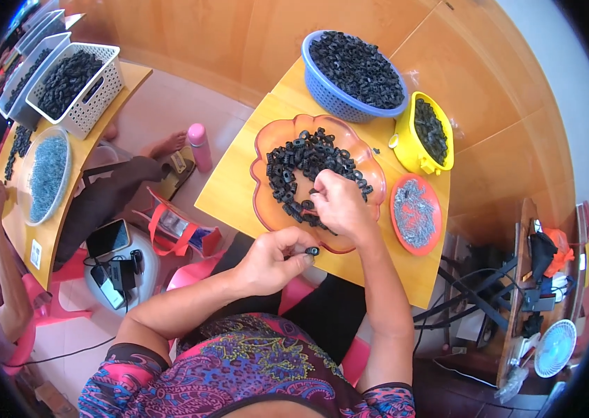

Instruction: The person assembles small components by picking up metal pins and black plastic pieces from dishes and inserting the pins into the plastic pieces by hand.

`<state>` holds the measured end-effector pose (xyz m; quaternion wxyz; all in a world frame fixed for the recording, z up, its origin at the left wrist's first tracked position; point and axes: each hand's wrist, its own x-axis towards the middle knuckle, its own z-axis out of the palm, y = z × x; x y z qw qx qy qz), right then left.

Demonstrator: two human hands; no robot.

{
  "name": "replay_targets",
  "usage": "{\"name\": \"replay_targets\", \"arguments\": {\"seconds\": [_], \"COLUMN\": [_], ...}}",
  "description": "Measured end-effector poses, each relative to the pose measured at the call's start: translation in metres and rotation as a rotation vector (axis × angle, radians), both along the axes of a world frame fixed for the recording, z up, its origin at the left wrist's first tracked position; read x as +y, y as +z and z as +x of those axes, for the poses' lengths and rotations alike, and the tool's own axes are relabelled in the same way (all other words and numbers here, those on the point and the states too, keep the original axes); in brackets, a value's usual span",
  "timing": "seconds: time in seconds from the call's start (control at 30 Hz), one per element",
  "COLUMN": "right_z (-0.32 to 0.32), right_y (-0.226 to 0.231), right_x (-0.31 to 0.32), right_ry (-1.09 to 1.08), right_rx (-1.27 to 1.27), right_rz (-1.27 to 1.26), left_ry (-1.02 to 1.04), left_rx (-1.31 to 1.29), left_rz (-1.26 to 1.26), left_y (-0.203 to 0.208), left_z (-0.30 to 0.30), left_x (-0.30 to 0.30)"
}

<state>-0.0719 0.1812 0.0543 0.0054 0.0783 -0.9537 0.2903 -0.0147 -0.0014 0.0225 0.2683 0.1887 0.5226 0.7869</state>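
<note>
Between the thumb and fingers of my left hand is a small black plastic piece, held just off the near edge of the table. My right hand reaches over a scalloped orange tray, its fingers pinched together low among loose black plastic pieces. Whatever those fingertips grip is hidden. The pieces lie in a rough ring on the tray. To the right of my right hand sits a red plate with a heap of thin silvery metal parts.
A blue basket and a yellow tub, both full of black pieces, stand at the back. On the left, another person works at a second table with a white basket. A pink bottle stands on the floor.
</note>
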Motion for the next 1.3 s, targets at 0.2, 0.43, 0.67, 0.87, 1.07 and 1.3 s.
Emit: {"name": "replay_targets", "arguments": {"seconds": [0.2, 0.43, 0.67, 0.87, 1.07, 1.3], "right_z": [0.047, 0.095, 0.103, 0.104, 0.104, 0.100], "right_y": [0.023, 0.036, 0.035, 0.030, 0.031, 0.031], "right_x": [0.024, 0.010, -0.004, -0.012, -0.006, -0.006], "right_ry": [-0.076, -0.137, -0.125, -0.075, -0.087, -0.120], "right_rx": [-0.142, -0.301, -0.227, -0.114, -0.243, -0.314], "right_rz": [-0.569, -1.029, -0.848, -0.699, -0.997, -0.915], "left_ry": [-0.046, -0.049, -0.054, 0.017, 0.000, 0.032], "left_rx": [-0.126, -0.217, -0.224, 0.034, -0.035, 0.174], "left_rz": [0.088, 0.126, 0.091, -0.046, 0.048, -0.092], "left_y": [0.002, 0.002, 0.004, 0.003, 0.004, 0.010], "left_z": [-0.002, -0.001, 0.001, -0.001, 0.002, -0.002], "left_x": [-0.001, -0.001, -0.001, -0.002, -0.002, -0.003]}}
